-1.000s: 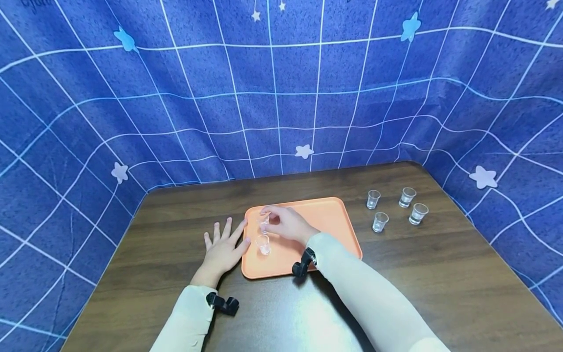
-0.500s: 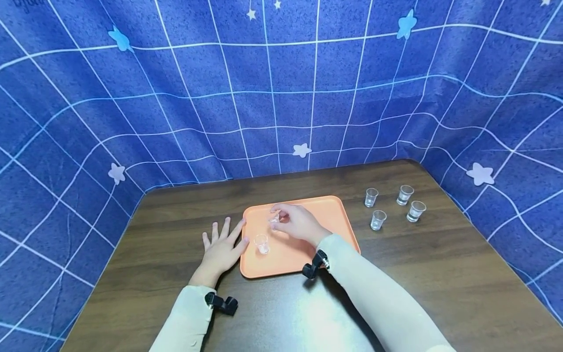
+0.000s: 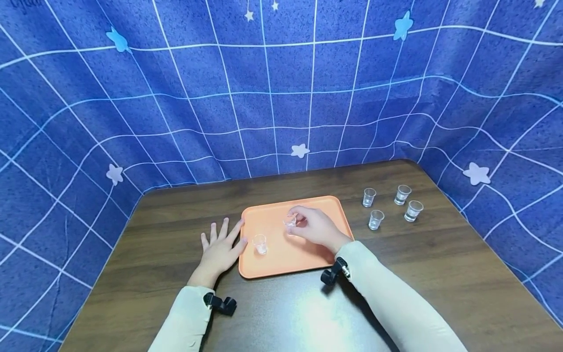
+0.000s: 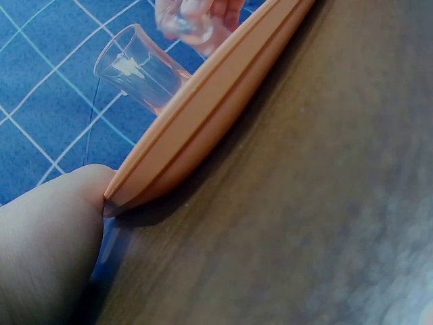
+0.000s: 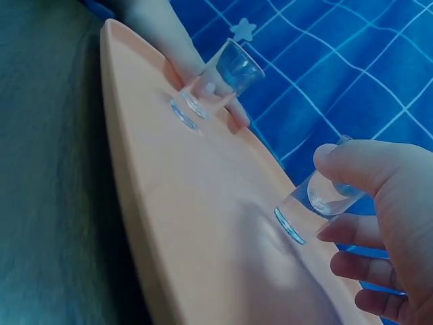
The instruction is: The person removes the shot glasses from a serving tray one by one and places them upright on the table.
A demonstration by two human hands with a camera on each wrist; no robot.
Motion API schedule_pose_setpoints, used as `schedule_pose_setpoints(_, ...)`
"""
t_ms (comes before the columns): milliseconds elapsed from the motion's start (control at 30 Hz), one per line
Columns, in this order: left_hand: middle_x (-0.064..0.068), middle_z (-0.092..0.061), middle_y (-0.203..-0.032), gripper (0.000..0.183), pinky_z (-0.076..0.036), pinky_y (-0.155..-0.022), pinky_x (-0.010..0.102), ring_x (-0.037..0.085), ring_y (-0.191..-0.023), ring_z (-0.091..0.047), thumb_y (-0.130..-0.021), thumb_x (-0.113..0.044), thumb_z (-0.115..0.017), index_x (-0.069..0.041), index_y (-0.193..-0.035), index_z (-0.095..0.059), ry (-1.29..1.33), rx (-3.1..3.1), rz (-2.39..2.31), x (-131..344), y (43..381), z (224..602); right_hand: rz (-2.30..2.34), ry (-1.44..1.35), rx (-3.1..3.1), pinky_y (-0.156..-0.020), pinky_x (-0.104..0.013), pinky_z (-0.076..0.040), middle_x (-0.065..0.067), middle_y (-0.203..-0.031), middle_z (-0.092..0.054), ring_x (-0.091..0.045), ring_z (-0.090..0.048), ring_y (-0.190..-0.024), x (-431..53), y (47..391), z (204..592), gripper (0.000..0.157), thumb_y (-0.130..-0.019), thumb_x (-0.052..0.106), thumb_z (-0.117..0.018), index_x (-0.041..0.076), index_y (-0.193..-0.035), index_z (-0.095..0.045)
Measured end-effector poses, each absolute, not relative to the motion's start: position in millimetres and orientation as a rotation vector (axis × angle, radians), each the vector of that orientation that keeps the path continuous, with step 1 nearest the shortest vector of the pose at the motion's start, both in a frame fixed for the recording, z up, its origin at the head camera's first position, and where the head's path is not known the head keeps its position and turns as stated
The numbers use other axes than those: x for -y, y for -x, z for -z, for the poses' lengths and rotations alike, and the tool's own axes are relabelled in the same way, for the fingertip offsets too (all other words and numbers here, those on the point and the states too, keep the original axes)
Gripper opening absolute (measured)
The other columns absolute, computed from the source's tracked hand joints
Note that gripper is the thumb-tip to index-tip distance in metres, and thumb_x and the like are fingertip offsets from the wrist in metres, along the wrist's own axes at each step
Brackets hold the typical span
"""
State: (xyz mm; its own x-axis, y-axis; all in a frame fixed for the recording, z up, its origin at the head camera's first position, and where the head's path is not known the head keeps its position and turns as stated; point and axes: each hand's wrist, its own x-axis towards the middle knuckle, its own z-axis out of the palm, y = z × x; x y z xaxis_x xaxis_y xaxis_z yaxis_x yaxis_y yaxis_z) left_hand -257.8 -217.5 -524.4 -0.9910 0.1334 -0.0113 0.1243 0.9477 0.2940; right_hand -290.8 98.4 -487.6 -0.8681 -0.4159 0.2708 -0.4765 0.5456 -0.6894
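Note:
My left hand [image 3: 220, 255] lies with straight, spread fingers at the left edge of an orange tray [image 3: 281, 259]; in the left wrist view its thumb [image 4: 61, 203] touches the rim. Above the tray's middle my right hand [image 3: 317, 226] pinches a small clear shot glass [image 5: 303, 208] between thumb and index finger, the other fingers loosely bent. The right wrist view has its base close over the tray surface, with a shadow below. A second shot glass [image 3: 260, 244] stands upright on the tray's left part, near the left thumb.
Several more shot glasses [image 3: 375, 220] stand upright in a loose group on the wooden table [image 3: 176, 215], right of the tray. A blue cloth [image 3: 281, 98] with white lines and stars hangs behind the table and down both sides.
My right hand has moved to the right across the tray with its shot glass, away from the standing one. The left hand stays at the tray's edge.

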Motion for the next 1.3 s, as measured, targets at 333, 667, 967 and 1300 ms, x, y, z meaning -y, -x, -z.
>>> schedule_pose_setpoints(333,0.017,-0.009,-0.169,0.068,0.011,-0.110,0.076,0.052,-0.150,0.007,-0.101,-0.067,-0.032,-0.038,-0.162,-0.022,-0.207,-3.073,-0.481,217,257,523,-1.311,-0.692,2.621,-0.083,-0.040,-0.056,0.008,-0.088,-0.067,-0.020,-0.068,-0.089,-134,277,486,0.032,-0.085,0.028,-0.082,0.016,-0.111,-0.068)
schedule_pose_setpoints(667,0.017,-0.008,-0.169,0.067,0.010,-0.110,0.076,0.052,-0.150,0.007,-0.102,-0.066,-0.033,-0.038,-0.161,-0.022,-0.195,-3.069,-0.481,217,256,523,-1.290,-0.650,2.505,-0.078,-0.039,-0.057,0.006,-0.083,-0.068,-0.016,-0.067,-0.081,-174,259,488,0.033,-0.081,0.022,-0.085,0.015,-0.109,-0.069)
schedule_pose_setpoints(967,0.017,-0.009,-0.169,0.067,0.011,-0.110,0.076,0.052,-0.151,0.007,-0.102,-0.066,-0.033,-0.038,-0.161,-0.022,-0.200,-3.071,-0.482,216,258,523,-1.257,-0.596,2.448,-0.069,-0.035,-0.055,0.005,-0.086,-0.068,-0.012,-0.065,-0.073,-215,243,490,0.033,-0.082,0.019,-0.085,0.013,-0.109,-0.069)
schedule_pose_setpoints(1300,0.017,-0.009,-0.169,0.067,0.011,-0.110,0.076,0.052,-0.151,0.007,-0.101,-0.066,-0.032,-0.039,-0.161,-0.022,-0.196,-3.063,-0.486,217,258,523,-1.079,-0.522,2.435,-0.065,-0.028,-0.048,0.008,-0.084,-0.067,-0.016,-0.062,-0.071,-253,225,499,0.035,-0.078,0.017,-0.088,0.016,-0.107,-0.069)
